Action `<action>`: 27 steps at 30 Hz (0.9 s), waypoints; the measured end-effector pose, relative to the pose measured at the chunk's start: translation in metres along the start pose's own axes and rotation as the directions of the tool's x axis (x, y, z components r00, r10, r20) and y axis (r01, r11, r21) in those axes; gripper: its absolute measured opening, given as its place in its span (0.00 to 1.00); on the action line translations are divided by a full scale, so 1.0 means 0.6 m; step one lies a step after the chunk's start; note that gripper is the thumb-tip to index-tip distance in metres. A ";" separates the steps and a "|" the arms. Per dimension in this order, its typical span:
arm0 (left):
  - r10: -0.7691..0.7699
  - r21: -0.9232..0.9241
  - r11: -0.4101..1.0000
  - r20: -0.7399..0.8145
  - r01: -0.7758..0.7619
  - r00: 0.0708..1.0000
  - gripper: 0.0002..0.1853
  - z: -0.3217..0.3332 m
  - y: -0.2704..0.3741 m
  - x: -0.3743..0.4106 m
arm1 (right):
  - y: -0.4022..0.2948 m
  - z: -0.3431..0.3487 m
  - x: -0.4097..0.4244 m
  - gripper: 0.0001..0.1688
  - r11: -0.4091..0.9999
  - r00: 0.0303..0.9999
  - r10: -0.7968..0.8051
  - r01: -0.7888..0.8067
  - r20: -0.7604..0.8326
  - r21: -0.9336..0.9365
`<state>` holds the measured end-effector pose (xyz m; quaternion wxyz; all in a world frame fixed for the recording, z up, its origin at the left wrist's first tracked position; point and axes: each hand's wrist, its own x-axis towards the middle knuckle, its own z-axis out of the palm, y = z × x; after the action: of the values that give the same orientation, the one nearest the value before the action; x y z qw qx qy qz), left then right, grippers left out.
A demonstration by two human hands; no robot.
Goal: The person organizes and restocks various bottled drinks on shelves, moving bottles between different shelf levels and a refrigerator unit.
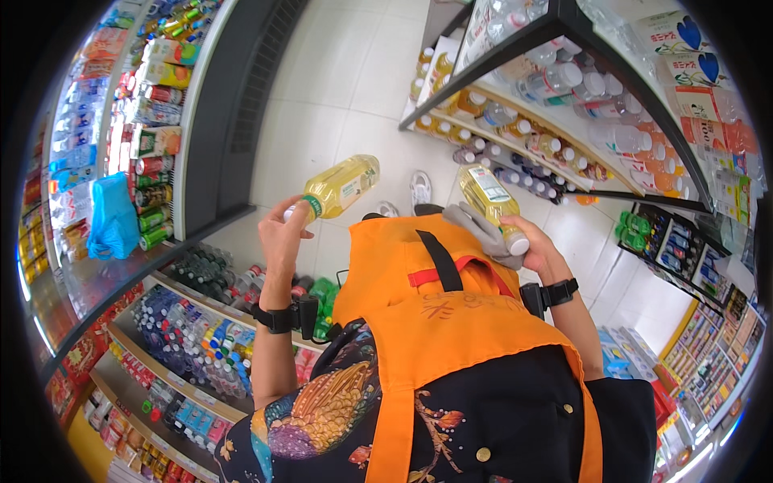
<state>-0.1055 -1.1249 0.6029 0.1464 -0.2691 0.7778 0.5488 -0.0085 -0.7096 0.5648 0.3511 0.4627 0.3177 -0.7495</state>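
My left hand [285,226] grips a large plastic bottle of yellow liquid [341,186] near its white cap. The bottle points away from me over the floor, its body tilted up to the right. In my right hand [534,241] is a second bottle of yellow liquid [488,190], held by the neck below its white cap. A grey cloth or glove [477,232] lies against this bottle, between it and my orange apron [386,253]. Both bottles carry labels with writing.
A drinks cooler [163,108] full of cans and bottles stands at left, with a blue plastic bag [113,214] at its front. Shelves [199,392] of bottles curve below it. At right, a black-framed rack [634,108] holds bottled drinks. Pale tiled floor [338,78] runs between.
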 end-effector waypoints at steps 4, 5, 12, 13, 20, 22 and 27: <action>-0.034 -0.111 0.993 0.022 0.037 0.999 0.17 0.013 0.061 0.007 | -0.021 0.004 0.003 0.28 0.999 0.999 -0.043 0.042 0.027 0.034; -0.033 -0.126 0.991 0.033 0.037 0.999 0.17 0.014 0.070 0.011 | -0.018 0.000 0.005 0.28 0.998 0.999 -0.044 0.043 0.025 0.037; 0.331 0.426 0.822 0.182 -0.377 0.926 0.19 -0.023 0.114 0.096 | -0.003 0.012 0.081 0.27 0.969 0.974 -0.148 0.108 0.171 0.224; 0.407 0.431 0.787 0.176 -0.442 0.896 0.20 -0.054 0.072 0.109 | 0.013 0.026 0.106 0.27 0.967 0.950 -0.241 0.217 0.197 0.135; 0.333 0.556 0.734 0.206 -0.391 0.920 0.23 -0.114 0.172 0.144 | -0.013 0.131 0.172 0.30 0.986 0.992 -0.021 0.000 0.123 0.165; 0.396 0.574 0.696 0.196 -0.432 0.897 0.22 -0.144 0.182 0.166 | -0.045 0.188 0.185 0.31 0.994 0.991 -0.058 0.046 0.116 0.102; 0.426 0.606 0.656 0.196 -0.451 0.883 0.21 -0.202 0.236 0.239 | -0.125 0.300 0.242 0.27 0.995 0.972 -0.090 0.081 0.217 0.051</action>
<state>-0.2957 -1.2393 0.6807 0.1063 0.0021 0.9550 0.2767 -0.2017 -0.8463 0.5096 0.3416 0.3702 0.2808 -0.8169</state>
